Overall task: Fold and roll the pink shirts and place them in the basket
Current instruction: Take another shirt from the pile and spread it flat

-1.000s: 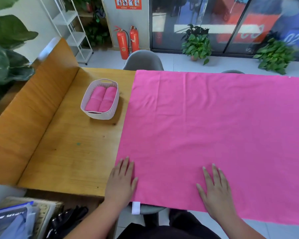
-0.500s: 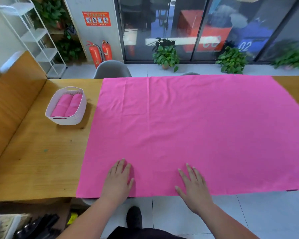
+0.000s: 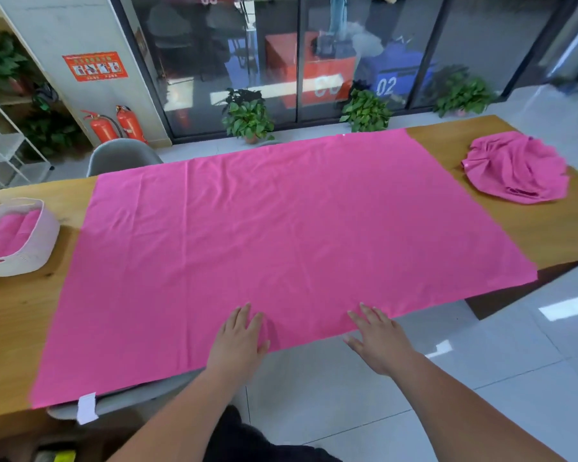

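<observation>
Since the earlier frames both hands have moved right along the near hem of the spread pink cloth (image 3: 281, 235), from its near-left corner to about the middle of that edge. The view has swung right with them: the basket (image 3: 44, 241) now sits at the far left of the picture, and a crumpled pink pile (image 3: 514, 168) has come into sight on the far right end of the bench (image 3: 10, 321).

The left hand (image 3: 237, 338) lies palm down on the cloth just inside the hem, fingers straight and close together, gripping nothing. The right hand (image 3: 379, 338) is also palm down and open, fingers spread. Its fingertips reach onto the cloth at the hem while the palm sits past the edge, over the floor; whether it presses the fabric cannot be told. Both forearms come in from the near side.

The cloth lies flat across most of the bench, lightly creased, its near edge overhanging. A white tag (image 3: 86, 407) hangs at its near-left corner. The white basket stands on the bench just left of the cloth, holding two rolled pink pieces (image 3: 7, 231) side by side. The crumpled pile lies apart from the cloth's far-right corner.
</observation>
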Tool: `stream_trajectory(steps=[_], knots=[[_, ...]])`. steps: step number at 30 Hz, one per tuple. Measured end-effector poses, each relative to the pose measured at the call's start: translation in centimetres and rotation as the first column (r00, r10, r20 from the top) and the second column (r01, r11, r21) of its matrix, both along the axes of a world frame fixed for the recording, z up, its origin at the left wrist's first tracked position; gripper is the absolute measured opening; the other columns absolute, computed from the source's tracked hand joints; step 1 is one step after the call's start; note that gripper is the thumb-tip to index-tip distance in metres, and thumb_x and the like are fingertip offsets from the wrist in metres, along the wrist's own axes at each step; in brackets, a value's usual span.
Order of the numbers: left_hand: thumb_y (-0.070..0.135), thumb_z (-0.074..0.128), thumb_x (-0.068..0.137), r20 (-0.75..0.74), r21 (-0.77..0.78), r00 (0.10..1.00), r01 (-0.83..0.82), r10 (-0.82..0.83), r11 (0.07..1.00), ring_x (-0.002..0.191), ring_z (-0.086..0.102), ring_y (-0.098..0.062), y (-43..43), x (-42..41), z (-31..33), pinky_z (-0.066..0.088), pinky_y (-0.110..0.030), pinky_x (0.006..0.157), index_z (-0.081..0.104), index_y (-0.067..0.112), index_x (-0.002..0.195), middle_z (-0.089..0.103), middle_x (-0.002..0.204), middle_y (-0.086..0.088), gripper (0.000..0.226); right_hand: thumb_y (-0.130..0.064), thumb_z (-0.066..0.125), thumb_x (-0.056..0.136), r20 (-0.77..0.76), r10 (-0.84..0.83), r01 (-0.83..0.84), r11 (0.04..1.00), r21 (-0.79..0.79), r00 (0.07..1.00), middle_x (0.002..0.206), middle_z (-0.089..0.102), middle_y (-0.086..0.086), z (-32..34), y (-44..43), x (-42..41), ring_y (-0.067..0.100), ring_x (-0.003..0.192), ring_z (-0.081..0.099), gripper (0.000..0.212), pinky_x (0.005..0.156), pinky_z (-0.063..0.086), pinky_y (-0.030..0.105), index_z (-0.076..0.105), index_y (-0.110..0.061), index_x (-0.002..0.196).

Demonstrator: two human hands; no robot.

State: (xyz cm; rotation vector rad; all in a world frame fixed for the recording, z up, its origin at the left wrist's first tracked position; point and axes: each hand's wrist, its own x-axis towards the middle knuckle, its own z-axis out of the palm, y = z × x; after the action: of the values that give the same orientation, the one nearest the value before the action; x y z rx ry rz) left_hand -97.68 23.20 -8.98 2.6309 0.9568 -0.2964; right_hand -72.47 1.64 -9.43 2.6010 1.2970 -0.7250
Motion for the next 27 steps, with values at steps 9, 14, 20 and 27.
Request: stream_trajectory(steps=[9,14,20,27], knots=[[0.054,0.035,0.111,-0.016,-0.005,0.993,0.113,-0.113,0.994,0.164,-0.005,-0.027,-2.7,10.3,0.5,0.004,-0.043,0.131,0.009,0.026,0.170,-0.008,0.177,-0.004,0.070,-0.081,0.013,0.096,-0.029,-0.082,0.083,0.997,0.013,0.996,0.178,-0.003,0.000,1.2,-2.8,8.6,0.029,0.164,0.004,0.088,0.130,0.019,0.051,0.005,-0.034,0.169],[0.054,0.036,0.110,0.022,0.015,0.988,0.155,-0.155,0.988,0.164,-0.004,-0.028,-1.6,17.8,-0.8,0.000,-0.042,0.129,0.010,0.025,0.170,-0.005,0.177,-0.006,0.071,-0.074,0.023,0.103,0.011,-0.236,0.236,0.971,-0.039,0.972,0.177,0.009,0.007,0.6,-3.8,14.8,0.031,0.162,0.013,0.079,0.126,0.027,0.054,0.015,-0.030,0.168],[0.051,0.037,0.111,0.074,-0.029,0.982,0.177,-0.174,0.984,0.164,-0.005,-0.029,-1.3,28.2,-1.8,0.008,-0.045,0.131,0.013,0.025,0.169,-0.005,0.177,-0.007,0.069,-0.069,0.032,0.105,-0.008,-0.204,0.203,0.978,-0.054,0.979,0.177,0.010,0.003,1.3,-4.6,22.8,0.031,0.160,0.016,0.075,0.127,0.028,0.049,0.017,-0.031,0.168],[0.052,0.035,0.110,0.032,-0.019,0.967,0.252,-0.251,0.968,0.164,-0.003,-0.031,-2.6,36.2,-3.5,0.008,-0.047,0.133,0.014,0.023,0.169,-0.001,0.177,-0.008,0.069,-0.069,0.028,0.105,-0.009,-0.346,0.344,0.935,-0.085,0.938,0.177,0.005,-0.001,0.5,-7.6,29.4,0.031,0.160,0.015,0.075,0.124,0.033,0.052,0.014,-0.031,0.168]])
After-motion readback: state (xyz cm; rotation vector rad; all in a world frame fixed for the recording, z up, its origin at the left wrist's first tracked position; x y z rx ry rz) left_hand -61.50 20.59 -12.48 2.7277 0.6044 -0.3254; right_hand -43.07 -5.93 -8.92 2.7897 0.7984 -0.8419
